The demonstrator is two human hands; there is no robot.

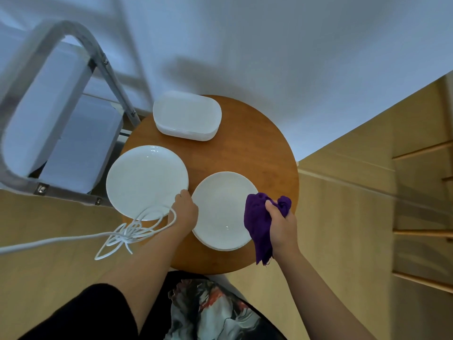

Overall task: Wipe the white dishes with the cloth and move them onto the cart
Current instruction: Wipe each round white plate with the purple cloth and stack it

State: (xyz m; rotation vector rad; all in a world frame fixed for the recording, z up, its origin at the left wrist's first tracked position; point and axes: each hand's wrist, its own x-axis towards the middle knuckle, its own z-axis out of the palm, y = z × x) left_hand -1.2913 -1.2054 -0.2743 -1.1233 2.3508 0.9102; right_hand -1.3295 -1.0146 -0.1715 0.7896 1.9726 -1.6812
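Dishes [147,182] sit on round wooden table [269,143], white wall [269,45] behind.

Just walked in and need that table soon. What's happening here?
A person is wiping dishes at a round wooden table. The right hand grips a purple cloth beside a stack of round white plates. The left hand touches the rim of another round white plate. A stack of rectangular white dishes waits behind.

My left hand [184,209] hides its own fingertips at the left plate's [146,182] five-o'clock rim. At nine o'clock the cart [52,114] runs off frame, and my cloth [260,224] covers the stacked plates' [221,212] three-o'clock edge.
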